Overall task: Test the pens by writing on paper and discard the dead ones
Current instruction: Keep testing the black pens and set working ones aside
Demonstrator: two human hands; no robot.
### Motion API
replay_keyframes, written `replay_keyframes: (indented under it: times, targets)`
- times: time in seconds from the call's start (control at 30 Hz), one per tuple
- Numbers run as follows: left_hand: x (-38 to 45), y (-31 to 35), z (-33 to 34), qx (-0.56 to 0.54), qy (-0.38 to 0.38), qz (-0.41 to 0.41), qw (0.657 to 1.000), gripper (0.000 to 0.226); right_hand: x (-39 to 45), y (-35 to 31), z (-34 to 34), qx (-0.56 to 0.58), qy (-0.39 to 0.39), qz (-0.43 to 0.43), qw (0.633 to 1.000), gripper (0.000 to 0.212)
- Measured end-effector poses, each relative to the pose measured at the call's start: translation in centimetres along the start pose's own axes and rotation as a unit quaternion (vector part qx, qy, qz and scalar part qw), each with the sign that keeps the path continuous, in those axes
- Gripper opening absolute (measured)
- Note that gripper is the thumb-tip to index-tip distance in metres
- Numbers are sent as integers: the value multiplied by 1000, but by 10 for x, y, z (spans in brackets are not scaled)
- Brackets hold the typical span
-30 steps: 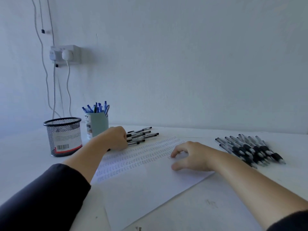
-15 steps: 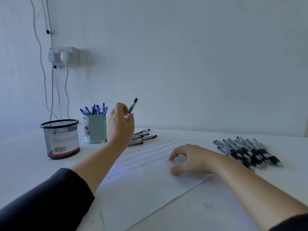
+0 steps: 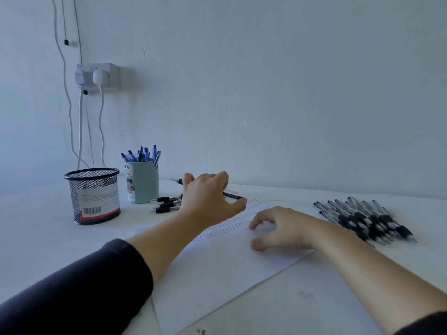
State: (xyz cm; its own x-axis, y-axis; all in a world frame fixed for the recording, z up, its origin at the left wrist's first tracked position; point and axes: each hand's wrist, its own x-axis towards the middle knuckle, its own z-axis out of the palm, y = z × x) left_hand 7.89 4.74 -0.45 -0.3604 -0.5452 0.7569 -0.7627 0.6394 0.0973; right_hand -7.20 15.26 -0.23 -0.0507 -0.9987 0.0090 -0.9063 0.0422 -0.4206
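The left hand (image 3: 208,199) has dropped from mid-air, gripping a light, stiff, slick pen (image 3: 231,195) mid-barrel over the paper (image 3: 217,274), which the relaxed right hand (image 3: 280,229) pins flat.

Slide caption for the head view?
Left hand holds a black-tipped clear pen over the white scribbled paper sheet; right hand steadies it.

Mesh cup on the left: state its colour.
Black wire mesh cup, with a white-and-red barcode label; seen in the head view.
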Motion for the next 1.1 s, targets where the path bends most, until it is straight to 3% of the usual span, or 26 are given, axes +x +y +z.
replay_keyframes:
  times: [0.23, 0.33, 0.4, 0.43, 0.53, 0.63, 0.77, 0.93, 1.03, 1.1]
  targets:
    - [-2, -2, 3, -37, 73, 97, 992, 35, 1, 1, 0, -2, 0, 2, 1000, 30]
    - [0, -4, 7, -48, 53, 118, 991, 43, 2, 1, 0, -4, 1, 4, 1000, 29]
    - [1, -4, 9, -83, 28, 130, 988, 30, 1, 1, 0, -2, 0, 7, 1000, 31]
    - [1, -5, 11, -102, 26, 127, 986, 19, 1, 0, 0, -1, -2, 11, 1000, 34]
    - [0, -1, 6, -153, 64, 134, 977, 34, 2, 3, -1, -11, -9, 29, 999, 55]
    - [-3, 9, -10, -197, 40, 54, 978, 45, 5, 7, 0, -17, -24, 51, 998, 78]
    - [-4, 15, -12, -218, -24, -37, 975, 50, 8, 9, 1, -23, -34, 56, 998, 84]
    - [-3, 29, -3, -405, -105, -245, 875, 17, 8, 12, 1, -13, -35, 61, 997, 83]
    - [-7, 38, 1, -462, -156, -302, 819, 24, 9, 12, 1, -9, -30, 71, 997, 85]
    - [-8, 39, 2, -472, -175, -326, 800, 27, 9, 13, 1, -12, -28, 75, 997, 90]
